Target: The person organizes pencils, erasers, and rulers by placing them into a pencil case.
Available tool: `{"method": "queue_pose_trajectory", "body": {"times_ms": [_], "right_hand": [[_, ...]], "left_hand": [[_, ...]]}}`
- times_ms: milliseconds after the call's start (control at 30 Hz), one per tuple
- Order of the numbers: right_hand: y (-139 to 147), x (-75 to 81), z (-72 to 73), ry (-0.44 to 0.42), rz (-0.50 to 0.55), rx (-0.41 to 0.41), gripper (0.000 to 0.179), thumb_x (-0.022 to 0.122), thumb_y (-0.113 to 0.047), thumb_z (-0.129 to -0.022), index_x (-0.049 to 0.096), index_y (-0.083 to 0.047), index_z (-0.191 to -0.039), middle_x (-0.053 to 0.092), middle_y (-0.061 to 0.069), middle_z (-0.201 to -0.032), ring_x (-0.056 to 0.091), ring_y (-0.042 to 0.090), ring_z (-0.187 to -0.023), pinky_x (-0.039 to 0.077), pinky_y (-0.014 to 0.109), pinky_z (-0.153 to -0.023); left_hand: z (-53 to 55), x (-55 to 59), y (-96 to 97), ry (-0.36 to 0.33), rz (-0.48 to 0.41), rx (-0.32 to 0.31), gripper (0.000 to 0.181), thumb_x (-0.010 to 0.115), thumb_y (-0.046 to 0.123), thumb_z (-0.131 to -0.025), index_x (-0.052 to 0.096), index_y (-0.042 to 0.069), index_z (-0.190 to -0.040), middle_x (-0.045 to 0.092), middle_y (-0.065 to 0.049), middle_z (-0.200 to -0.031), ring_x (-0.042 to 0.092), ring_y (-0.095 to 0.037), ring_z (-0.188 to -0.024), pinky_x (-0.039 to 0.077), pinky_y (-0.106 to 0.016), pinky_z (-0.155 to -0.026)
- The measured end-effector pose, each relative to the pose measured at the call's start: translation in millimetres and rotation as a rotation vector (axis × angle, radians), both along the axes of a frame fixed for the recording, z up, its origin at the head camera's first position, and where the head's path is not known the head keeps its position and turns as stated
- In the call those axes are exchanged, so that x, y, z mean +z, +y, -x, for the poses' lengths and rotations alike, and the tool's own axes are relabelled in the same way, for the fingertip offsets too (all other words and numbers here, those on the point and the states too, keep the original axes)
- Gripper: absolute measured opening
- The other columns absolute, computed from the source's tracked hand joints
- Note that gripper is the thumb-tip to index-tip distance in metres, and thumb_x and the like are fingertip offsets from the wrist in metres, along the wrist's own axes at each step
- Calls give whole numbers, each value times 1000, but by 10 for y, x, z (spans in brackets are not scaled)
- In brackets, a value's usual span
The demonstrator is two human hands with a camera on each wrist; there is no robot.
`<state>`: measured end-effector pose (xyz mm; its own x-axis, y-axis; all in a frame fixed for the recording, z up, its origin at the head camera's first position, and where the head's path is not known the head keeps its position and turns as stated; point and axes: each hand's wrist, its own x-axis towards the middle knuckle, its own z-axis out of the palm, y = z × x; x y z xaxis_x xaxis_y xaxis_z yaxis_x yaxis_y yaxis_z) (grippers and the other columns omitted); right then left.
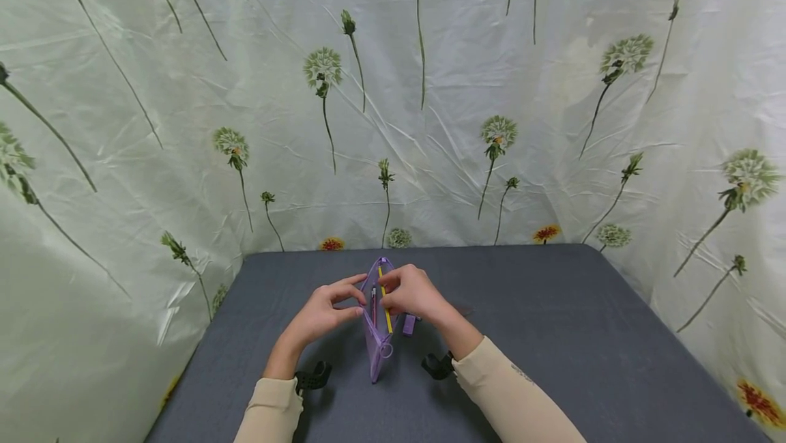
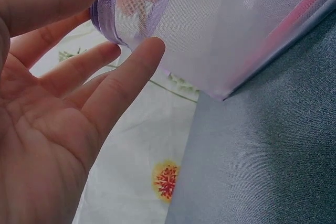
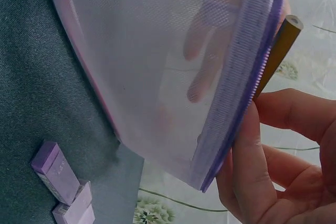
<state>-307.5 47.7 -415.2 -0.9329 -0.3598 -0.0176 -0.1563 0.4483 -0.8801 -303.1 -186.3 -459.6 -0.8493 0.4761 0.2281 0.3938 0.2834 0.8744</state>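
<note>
Nearest the camera, at the lower left, was a cream sleeve (image 1: 270, 410) on the left forearm. Beyond it, the left hand (image 1: 325, 306) pinched one rim of a purple mesh zip pouch (image 1: 374, 346), its remaining fingers spread. The pouch stood on edge on the dark table (image 1: 552, 334) between the two hands, its mouth parted upward. Inside, just right of the left fingertips, lay a slim pinkish item (image 1: 373, 306). A yellow pencil (image 1: 388, 317) ran along the mouth beneath the right fingertips, its blunt end poking past the zip toward the person. The right hand (image 1: 411, 289) appeared to pinch this pencil against the other rim. A small purple block (image 1: 409, 325) lay just on the person's side of the right fingers.

Good handling here seemed to call for a steady left pinch holding the mouth wide, and a pencil angled lengthwise so its blunt end cleared the zip teeth without snagging the mesh.
</note>
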Motion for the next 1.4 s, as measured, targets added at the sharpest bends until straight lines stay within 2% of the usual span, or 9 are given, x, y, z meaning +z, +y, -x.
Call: {"method": "queue_pose_trajectory", "body": {"times_ms": [133, 367, 500, 700, 900, 1167, 1400], "right_hand": [[-24, -6, 9, 0, -18, -14, 41, 76, 1, -83, 69, 2, -124, 68, 10, -97, 70, 19, -66, 60, 38, -65], [-58, 1, 16, 2, -45, -10, 39, 75, 1, -84, 70, -2, -123, 70, 13, -101, 71, 17, -67, 59, 33, -62], [-88, 4, 16, -5, -39, -2, 39, 76, 1, -84, 70, 1, -123, 71, 15, -102, 71, 18, -68, 59, 34, -63], [-122, -18, 15, 4, -37, 11, 41, 76, 1, -85, 67, 5, -125, 71, 16, -103, 72, 18, -69, 59, 33, -63], [-134, -37, 5, -2, -50, 11, 40, 75, 4, -84, 69, 4, -124, 70, 19, -104, 72, 18, -69, 59, 33, -63], [-106, 0, -16, 60, -144, -11, 37, 78, -4, -83, 73, -3, -120, 71, 5, -94, 70, 14, -66, 57, 32, -62], [-38, 47, -38, 81, -115, -19, 38, 78, -7, -83, 73, -8, -120, 70, 11, -103, 69, 15, -66, 57, 34, -61]], "left_hand": [[7, -13, 1, 14, 2, -1, 16, 75, 19, -92, 73, 7, -104, 43, -11, -155, 38, -38, -142, 32, -65, -107], [8, -23, -3, 5, 11, 13, 13, 75, 19, -92, 74, 11, -102, 44, -7, -154, 36, -33, -144, 33, -62, -108], [5, -16, -10, 11, 9, 2, 14, 75, 19, -92, 73, 9, -103, 44, -8, -155, 35, -34, -145, 34, -63, -108], [10, -11, -8, 5, 18, 5, 14, 76, 22, -92, 74, 13, -102, 44, -6, -155, 36, -33, -144, 34, -61, -108], [14, -24, -21, 14, 26, 28, 17, 76, 22, -92, 74, 9, -103, 45, -3, -154, 38, -32, -143, 35, -60, -108], [14, -25, -29, 17, 38, 31, 23, 77, 24, -91, 73, 6, -105, 45, -2, -154, 37, -30, -144, 35, -59, -109], [13, -23, -29, 16, 37, 36, 21, 77, 22, -91, 73, 7, -104, 46, -2, -153, 37, -29, -144, 35, -59, -109]]}}
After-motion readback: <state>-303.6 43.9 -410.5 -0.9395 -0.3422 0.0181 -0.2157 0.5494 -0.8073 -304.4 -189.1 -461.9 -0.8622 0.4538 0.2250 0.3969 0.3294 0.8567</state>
